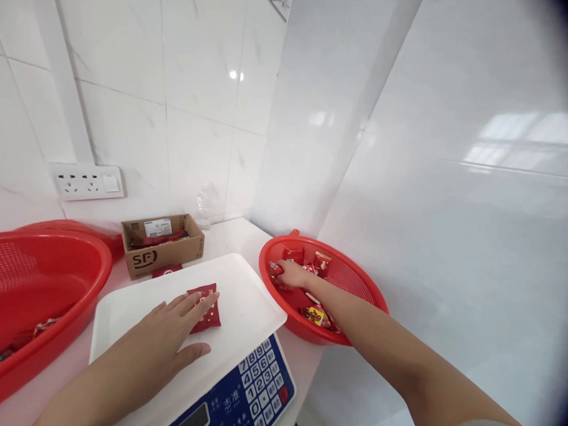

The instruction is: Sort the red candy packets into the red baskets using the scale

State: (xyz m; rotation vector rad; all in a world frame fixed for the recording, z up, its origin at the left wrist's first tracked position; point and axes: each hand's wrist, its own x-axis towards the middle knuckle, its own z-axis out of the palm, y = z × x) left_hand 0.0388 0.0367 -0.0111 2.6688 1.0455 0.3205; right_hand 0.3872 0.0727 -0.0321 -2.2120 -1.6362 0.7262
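Observation:
My left hand (179, 331) lies flat with its fingers stretched out over a small dark-red snack packet (209, 314). This packet rests on the white tray (243, 301) of a digital scale, whose blue keypad panel (234, 395) faces me. To the right, my right hand (293, 275) reaches into a red plastic basket (361, 278). Its fingers are closed on a small red packet (275, 269) near the basket's left wall. Several other wrapped snacks lie around it, among them a red and gold packet (322, 262) and a yellow-labelled packet (315, 315).
A larger red basket (93, 269) with some packets stands at the left. Behind the scale sit a cardboard box (167, 254) holding packets, another red packet (167, 270) and a clear plastic bottle (203, 206). Tiled walls and a socket (88, 182) border the table.

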